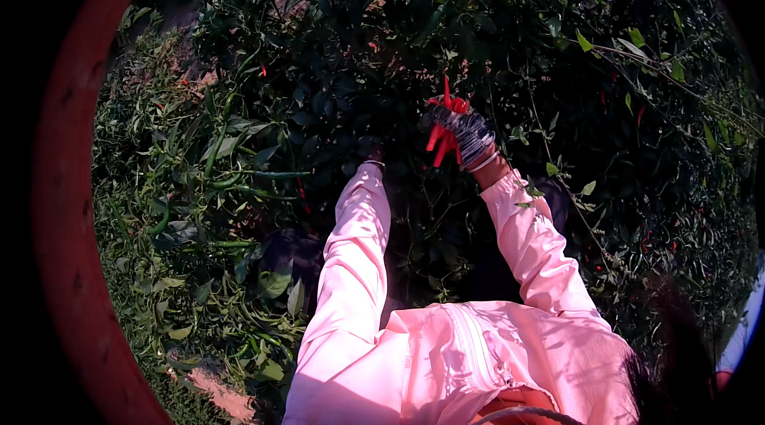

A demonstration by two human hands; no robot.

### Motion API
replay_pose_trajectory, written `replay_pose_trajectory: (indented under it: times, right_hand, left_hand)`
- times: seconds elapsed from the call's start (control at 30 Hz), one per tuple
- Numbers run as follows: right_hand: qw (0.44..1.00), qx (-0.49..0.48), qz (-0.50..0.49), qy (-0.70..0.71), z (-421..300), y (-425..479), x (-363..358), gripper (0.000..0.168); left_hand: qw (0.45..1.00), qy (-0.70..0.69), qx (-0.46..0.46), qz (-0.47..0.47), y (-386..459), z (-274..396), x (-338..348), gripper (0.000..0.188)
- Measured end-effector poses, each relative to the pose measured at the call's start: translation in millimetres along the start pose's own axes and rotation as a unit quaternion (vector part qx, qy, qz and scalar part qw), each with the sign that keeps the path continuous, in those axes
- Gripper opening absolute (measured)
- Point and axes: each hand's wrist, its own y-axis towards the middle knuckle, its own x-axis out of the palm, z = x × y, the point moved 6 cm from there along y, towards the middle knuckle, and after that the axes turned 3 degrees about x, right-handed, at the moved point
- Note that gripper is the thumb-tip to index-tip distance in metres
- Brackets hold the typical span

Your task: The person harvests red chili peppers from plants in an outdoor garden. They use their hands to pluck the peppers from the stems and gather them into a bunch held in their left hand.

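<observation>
My right hand (463, 126), in a grey knitted glove, is closed around several red chili peppers (442, 141) whose tips stick out on both sides of the fist. My left hand (372, 153) reaches into dark foliage to the left of it; only the part near the wrist shows faintly, and its fingers are hidden in shade. Leafy chili plants (269, 144) surround both hands. Long green chili peppers (224, 126) hang on the plants at the left, and a thin red pepper (301, 189) hangs below and left of my left hand.
A trailing vine (547, 138) crosses the plants close to my right forearm. More red peppers (640, 115) show among the leaves at the right. Bare reddish soil (221, 392) lies at the lower left. A curved red rim (69, 186) borders the view on the left.
</observation>
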Motion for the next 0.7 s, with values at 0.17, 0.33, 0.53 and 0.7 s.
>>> replay_pose_trajectory:
  times: [0.17,0.33,0.53,0.7]
  right_hand:
    - [0.997,0.042,-0.053,-0.021,19.7,-1.8,15.8,0.020]
    - [0.980,0.087,-0.102,-0.144,35.7,-10.5,35.8,0.018]
    - [0.961,0.063,0.068,-0.262,52.1,11.7,13.7,0.019]
    - [0.961,0.016,-0.002,-0.275,24.1,-3.1,1.4,0.028]
  left_hand:
    - [0.997,-0.063,0.038,0.011,-14.5,3.4,-12.4,0.024]
    - [0.989,-0.088,0.095,0.071,-104.5,31.4,-20.4,0.025]
    - [0.984,-0.056,0.163,0.035,-144.0,99.6,-22.8,0.022]
    - [0.925,0.162,0.337,-0.060,-170.5,160.2,-15.5,0.018]
